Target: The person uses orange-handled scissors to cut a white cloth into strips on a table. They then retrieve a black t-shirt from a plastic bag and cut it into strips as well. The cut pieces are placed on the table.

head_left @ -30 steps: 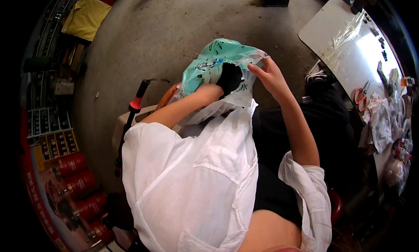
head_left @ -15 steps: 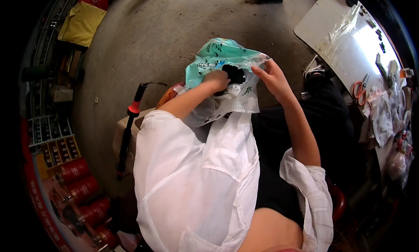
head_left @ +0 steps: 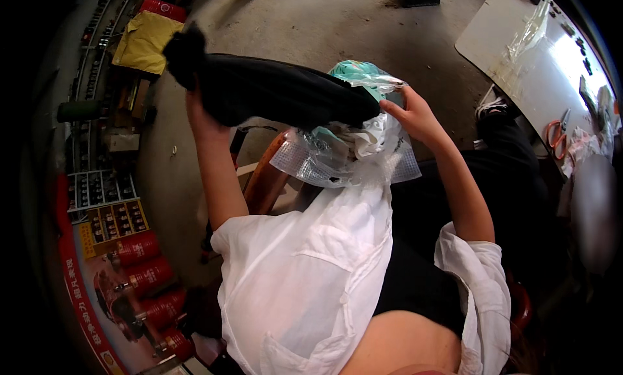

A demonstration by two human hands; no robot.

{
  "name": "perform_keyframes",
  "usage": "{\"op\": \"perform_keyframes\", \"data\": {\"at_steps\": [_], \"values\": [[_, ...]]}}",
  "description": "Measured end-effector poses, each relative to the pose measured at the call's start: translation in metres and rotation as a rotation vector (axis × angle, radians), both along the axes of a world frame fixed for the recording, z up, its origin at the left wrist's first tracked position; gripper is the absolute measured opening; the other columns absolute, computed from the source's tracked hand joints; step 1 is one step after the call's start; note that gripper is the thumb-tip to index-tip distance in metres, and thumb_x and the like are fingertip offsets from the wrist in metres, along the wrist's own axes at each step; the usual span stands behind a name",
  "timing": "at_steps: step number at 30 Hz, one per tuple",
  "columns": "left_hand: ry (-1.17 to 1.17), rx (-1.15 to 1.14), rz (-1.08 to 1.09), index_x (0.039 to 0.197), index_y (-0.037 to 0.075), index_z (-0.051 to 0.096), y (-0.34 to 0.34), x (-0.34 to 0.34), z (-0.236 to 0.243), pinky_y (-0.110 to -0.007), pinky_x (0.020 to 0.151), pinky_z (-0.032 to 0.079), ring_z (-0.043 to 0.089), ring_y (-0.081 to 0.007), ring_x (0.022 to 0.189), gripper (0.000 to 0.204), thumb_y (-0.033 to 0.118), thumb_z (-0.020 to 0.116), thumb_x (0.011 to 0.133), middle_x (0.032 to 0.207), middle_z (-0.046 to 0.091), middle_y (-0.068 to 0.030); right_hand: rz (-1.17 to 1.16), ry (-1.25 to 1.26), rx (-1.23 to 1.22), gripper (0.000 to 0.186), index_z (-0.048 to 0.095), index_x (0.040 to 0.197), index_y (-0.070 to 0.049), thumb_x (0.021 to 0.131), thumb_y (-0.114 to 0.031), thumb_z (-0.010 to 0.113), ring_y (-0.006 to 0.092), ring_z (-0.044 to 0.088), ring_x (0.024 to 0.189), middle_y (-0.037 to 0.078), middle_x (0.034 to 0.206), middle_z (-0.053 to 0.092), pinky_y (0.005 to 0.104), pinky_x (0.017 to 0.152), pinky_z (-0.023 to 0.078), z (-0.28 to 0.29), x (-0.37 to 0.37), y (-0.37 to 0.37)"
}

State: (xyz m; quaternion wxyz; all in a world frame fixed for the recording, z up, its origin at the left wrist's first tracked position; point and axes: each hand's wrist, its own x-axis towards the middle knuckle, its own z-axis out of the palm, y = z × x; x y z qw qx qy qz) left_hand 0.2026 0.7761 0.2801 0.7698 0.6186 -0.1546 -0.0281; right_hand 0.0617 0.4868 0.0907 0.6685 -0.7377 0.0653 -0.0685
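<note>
Workshop-like room: concrete floor (head_left: 292,31), scissors (head_left: 556,136) on table (head_left: 493,37), poster (head_left: 107,294)

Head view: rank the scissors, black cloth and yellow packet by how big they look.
1. Black cloth, stretching from the left hand to the bag
2. Yellow packet
3. Scissors

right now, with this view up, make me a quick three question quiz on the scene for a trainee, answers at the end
1. What colour is the cloth in the left hand?
2. True or false: the scissors lie on the white table.
3. What does the right hand grip?
a) a yellow packet
b) the edge of the plastic bag
c) a shoe

Key: 1. black; 2. true; 3. b
</note>
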Motion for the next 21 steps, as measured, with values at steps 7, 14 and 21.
{"op": "perform_keyframes", "data": {"at_steps": [7,14,21], "values": [[-0.234,-0.258,0.338,0.126,0.003,0.051,-0.023,0.022,0.077,-0.04,0.09,0.049,0.061,-0.0257,0.102,0.041,0.031,0.04,0.098,0.113,0.062,-0.0137,-0.102,-0.059,-0.444,0.038,0.059,0.102,0.0,0.08,-0.029,0.069,0.0347,0.057,0.103,0.02,0.111,0.061,0.0383,0.088,0.045,0.015,-0.013,-0.008],[-0.579,0.002,0.303,0.118,0.0,0.055,-0.054,0.024,0.123,-0.039,0.087,0.051,0.061,-0.0272,0.099,0.034,0.023,0.045,0.096,0.113,0.061,-0.0153,-0.19,-0.523,-0.423,0.037,0.059,0.096,-0.007,0.066,-0.017,0.079,0.0318,0.056,0.105,0.012,0.116,0.059,0.0391,0.088,0.046,0.08,-0.025,0.029],[-0.451,-0.335,-0.005,0.114,-0.001,0.059,-0.1,0.072,0.164,-0.042,0.083,0.054,0.061,-0.0276,0.099,0.03,0.018,0.053,0.092,0.109,0.063,-0.0152,-0.348,-0.504,-0.493,0.036,0.056,0.109,-0.005,0.075,-0.006,0.068,0.0261,0.063,0.089,0.012,0.1,0.063,0.0355,0.072,0.051,0.079,0.008,0.011]]}}
